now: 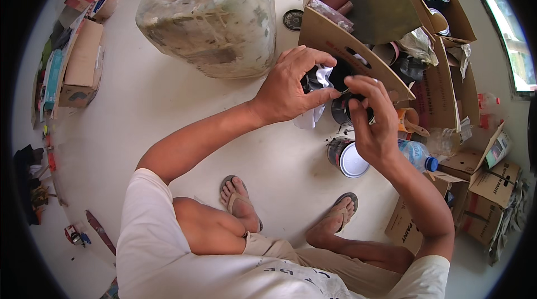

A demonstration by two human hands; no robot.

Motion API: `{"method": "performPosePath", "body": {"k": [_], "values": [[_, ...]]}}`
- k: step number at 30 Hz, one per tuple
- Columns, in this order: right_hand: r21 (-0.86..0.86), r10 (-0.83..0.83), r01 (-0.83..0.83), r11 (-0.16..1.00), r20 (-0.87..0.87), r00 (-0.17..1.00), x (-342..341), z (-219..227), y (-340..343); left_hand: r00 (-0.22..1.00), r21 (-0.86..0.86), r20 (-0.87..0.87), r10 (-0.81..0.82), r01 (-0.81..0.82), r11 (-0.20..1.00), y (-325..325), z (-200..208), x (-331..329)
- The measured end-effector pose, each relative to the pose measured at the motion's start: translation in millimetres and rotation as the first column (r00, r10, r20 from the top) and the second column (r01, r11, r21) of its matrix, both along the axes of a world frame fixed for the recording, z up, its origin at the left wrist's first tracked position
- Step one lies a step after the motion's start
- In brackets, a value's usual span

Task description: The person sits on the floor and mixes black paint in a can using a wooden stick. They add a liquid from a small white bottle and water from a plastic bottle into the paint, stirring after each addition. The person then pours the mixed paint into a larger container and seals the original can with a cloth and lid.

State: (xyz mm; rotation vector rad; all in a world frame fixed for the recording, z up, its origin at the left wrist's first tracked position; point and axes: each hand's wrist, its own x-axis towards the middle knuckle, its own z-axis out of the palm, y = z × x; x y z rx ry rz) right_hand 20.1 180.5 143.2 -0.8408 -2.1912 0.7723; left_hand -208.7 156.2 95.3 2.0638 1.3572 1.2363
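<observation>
My left hand (291, 83) is curled, with thumb and fingers around a crumpled white cloth (321, 77); part of it hangs below the hand. Something dark shows beside the cloth within the grip, too hidden to name. Close by, my right hand (376, 117) has bent fingers, its index fingertip near my left thumb. Whatever it pinches is too small or hidden to make out. Just behind its fingers is a small dark can (339, 112). Below that, a paint can (353, 160) with a pale lid and dark-smeared side stands on the floor.
A large stained plastic jerrycan (207, 30) stands ahead, beside a round black lid (292, 20). Cardboard boxes (358, 53) with cans and rags fill the right. A paintbrush (413, 125) and a blue-capped bottle (415, 154) are near my right wrist. Another carton (83, 55) sits left.
</observation>
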Motion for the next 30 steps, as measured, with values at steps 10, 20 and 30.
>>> {"method": "performPosePath", "body": {"k": [10, 20, 30], "values": [[-0.674, -0.044, -0.002, 0.738, -0.051, 0.998, -33, -31, 26, 0.986, -0.010, 0.170, -0.001, 0.003, 1.000, -3, -20, 6], [-0.556, -0.180, 0.105, 0.824, -0.082, 0.980, -29, -65, 19, 0.985, -0.173, 0.169, 0.044, -0.015, 0.985, -6, -34, 6], [-0.770, -0.104, 0.009, 0.639, -0.074, 0.992, -8, -58, 32, 0.998, -0.057, 0.047, -0.041, 0.044, 0.997, -2, -41, -11]]}}
